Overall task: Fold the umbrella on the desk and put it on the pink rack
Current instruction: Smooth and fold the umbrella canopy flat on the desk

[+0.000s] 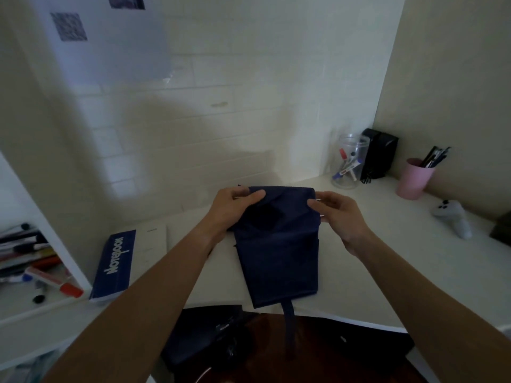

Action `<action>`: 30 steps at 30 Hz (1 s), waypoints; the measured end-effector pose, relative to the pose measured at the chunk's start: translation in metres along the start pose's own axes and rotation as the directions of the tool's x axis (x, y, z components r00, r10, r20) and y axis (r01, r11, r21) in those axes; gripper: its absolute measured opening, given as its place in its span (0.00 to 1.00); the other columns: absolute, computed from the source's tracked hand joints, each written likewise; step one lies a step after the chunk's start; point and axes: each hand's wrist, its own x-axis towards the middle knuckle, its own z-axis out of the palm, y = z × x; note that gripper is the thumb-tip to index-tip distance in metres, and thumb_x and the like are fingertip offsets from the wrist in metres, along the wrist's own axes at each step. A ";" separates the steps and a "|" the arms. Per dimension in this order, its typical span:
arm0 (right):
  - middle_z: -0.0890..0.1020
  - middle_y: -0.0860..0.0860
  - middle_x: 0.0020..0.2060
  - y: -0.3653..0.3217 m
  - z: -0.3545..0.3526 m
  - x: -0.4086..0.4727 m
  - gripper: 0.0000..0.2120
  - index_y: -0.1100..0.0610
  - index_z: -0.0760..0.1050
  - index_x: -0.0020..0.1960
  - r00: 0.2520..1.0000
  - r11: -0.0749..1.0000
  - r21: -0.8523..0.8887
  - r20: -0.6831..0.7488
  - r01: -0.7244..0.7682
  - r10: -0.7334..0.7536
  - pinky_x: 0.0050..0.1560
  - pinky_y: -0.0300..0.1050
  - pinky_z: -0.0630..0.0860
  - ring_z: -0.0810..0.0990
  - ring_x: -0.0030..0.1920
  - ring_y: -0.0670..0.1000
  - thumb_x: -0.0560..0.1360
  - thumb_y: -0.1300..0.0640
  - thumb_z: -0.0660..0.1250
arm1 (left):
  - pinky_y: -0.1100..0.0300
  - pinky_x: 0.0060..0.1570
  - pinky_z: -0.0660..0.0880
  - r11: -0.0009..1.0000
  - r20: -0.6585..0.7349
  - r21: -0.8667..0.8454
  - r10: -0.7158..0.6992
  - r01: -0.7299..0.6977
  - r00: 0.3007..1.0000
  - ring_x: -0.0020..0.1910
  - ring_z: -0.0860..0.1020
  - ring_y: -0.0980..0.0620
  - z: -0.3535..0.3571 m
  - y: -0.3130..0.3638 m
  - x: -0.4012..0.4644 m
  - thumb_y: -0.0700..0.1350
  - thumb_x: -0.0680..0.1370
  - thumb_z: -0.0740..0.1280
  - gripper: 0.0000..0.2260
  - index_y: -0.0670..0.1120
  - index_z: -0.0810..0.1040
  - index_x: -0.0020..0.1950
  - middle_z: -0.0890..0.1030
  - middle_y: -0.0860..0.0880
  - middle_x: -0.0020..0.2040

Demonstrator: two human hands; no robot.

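Head view. The navy umbrella (276,252) lies collapsed and flattened on the white table (359,272), its long axis running twelve to six o'clock, its strap (289,324) hanging over the near edge. The left hand (235,205) pinches the far end at eleven o'clock; the right hand (340,214) pinches the same end at one o'clock. Both hands are equally near, fabric between them. A notebook (113,268) lies at nine o'clock. No pink rack is identifiable; only a pink cup (413,178) at two o'clock. Handle and ribs are hidden beneath the cloth.
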 end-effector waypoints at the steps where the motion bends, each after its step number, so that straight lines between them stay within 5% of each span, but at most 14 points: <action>1: 0.87 0.54 0.48 0.000 0.000 0.000 0.10 0.57 0.83 0.54 1.000 1.000 -0.007 -0.008 -0.006 0.006 0.57 0.54 0.81 0.85 0.53 0.57 0.73 0.58 0.75 | 0.64 0.39 0.75 0.999 -0.030 0.021 0.032 -0.032 0.999 0.36 0.79 0.60 0.000 0.003 -0.003 0.53 0.76 0.74 0.19 0.36 0.83 0.48 0.82 0.50 0.39; 4: 0.87 0.55 0.48 -0.003 -0.001 -0.003 0.12 0.58 0.83 0.52 1.000 1.000 -0.029 -0.002 -0.006 0.006 0.56 0.51 0.82 0.85 0.52 0.56 0.71 0.57 0.78 | 0.53 0.54 0.79 0.997 0.018 -0.059 0.056 -0.055 0.998 0.47 0.82 0.52 -0.004 0.009 -0.011 0.61 0.75 0.72 0.23 0.41 0.83 0.53 0.85 0.42 0.49; 9: 0.87 0.54 0.46 -0.002 -0.009 -0.018 0.23 0.54 0.77 0.60 0.996 0.999 -0.017 0.086 0.041 -0.039 0.47 0.42 0.80 0.86 0.46 0.52 0.69 0.65 0.78 | 0.38 0.60 0.79 0.998 0.083 -0.047 0.038 -0.034 0.996 0.55 0.84 0.42 -0.010 -0.005 -0.031 0.47 0.74 0.77 0.14 0.45 0.84 0.59 0.87 0.45 0.54; 12: 0.86 0.56 0.43 0.008 -0.017 -0.028 0.27 0.52 0.77 0.63 0.984 0.994 -0.048 0.154 0.102 -0.094 0.49 0.44 0.82 0.85 0.45 0.54 0.68 0.71 0.76 | 0.45 0.54 0.79 0.998 0.091 -0.064 0.012 -0.006 0.996 0.53 0.84 0.42 -0.008 -0.016 -0.047 0.46 0.77 0.74 0.10 0.44 0.85 0.56 0.87 0.45 0.53; 16: 0.85 0.62 0.45 0.021 -0.024 -0.038 0.21 0.55 0.82 0.57 0.985 0.991 -0.093 0.146 0.101 -0.087 0.49 0.44 0.80 0.84 0.45 0.55 0.68 0.72 0.76 | 0.69 0.39 0.75 1.000 0.082 0.023 0.004 -0.006 0.997 0.39 0.81 0.63 -0.004 -0.031 -0.069 0.45 0.80 0.70 0.07 0.47 0.84 0.56 0.86 0.52 0.47; 21: 0.87 0.57 0.44 0.033 -0.019 -0.055 0.17 0.55 0.81 0.58 0.995 0.994 -0.077 0.049 -0.079 0.083 0.42 0.41 0.76 0.84 0.43 0.48 0.71 0.61 0.77 | 0.62 0.40 0.73 0.997 0.016 0.056 -0.062 0.061 0.998 0.42 0.80 0.57 -0.001 -0.059 -0.083 0.50 0.79 0.70 0.08 0.49 0.84 0.54 0.86 0.51 0.48; 25: 0.85 0.51 0.44 0.036 -0.009 -0.064 0.10 0.58 0.83 0.52 0.982 0.980 -0.061 -0.011 -0.187 0.187 0.33 0.31 0.73 0.80 0.36 0.43 0.73 0.55 0.75 | 0.68 0.34 0.74 0.996 -0.039 0.025 -0.084 0.085 0.996 0.36 0.81 0.62 0.010 -0.067 -0.090 0.52 0.81 0.68 0.11 0.46 0.85 0.50 0.86 0.53 0.43; 30: 0.83 0.51 0.40 0.042 -0.009 -0.069 0.05 0.58 0.86 0.45 0.967 0.962 -0.103 -0.008 -0.253 0.253 0.38 0.43 0.72 0.74 0.38 0.50 0.73 0.56 0.75 | 0.71 0.38 0.77 0.994 -0.045 -0.061 -0.091 0.088 0.995 0.41 0.84 0.63 0.017 -0.071 -0.093 0.47 0.81 0.68 0.07 0.47 0.86 0.51 0.87 0.51 0.48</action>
